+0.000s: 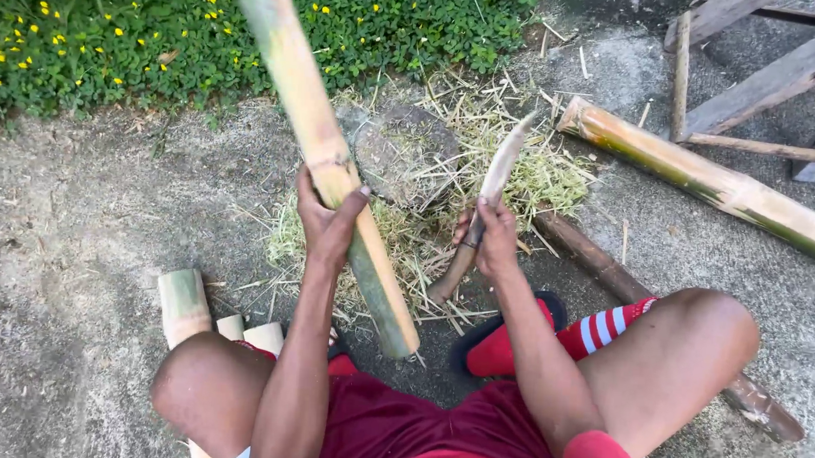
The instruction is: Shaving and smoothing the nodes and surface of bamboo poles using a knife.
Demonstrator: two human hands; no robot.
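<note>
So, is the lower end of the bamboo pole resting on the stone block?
No, the bamboo pole is held up by the left hand, and its lower end hangs free, well short of the stone block.

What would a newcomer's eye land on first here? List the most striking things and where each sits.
The long bamboo pole stands out first, slanting up through the centre, gripped by the left hand. Just right of it, the right hand holds a curved blade above a stone ringed with pale shavings. Yellow-flowered green plants fill the upper left, and another bamboo pole lies at the right.
</note>
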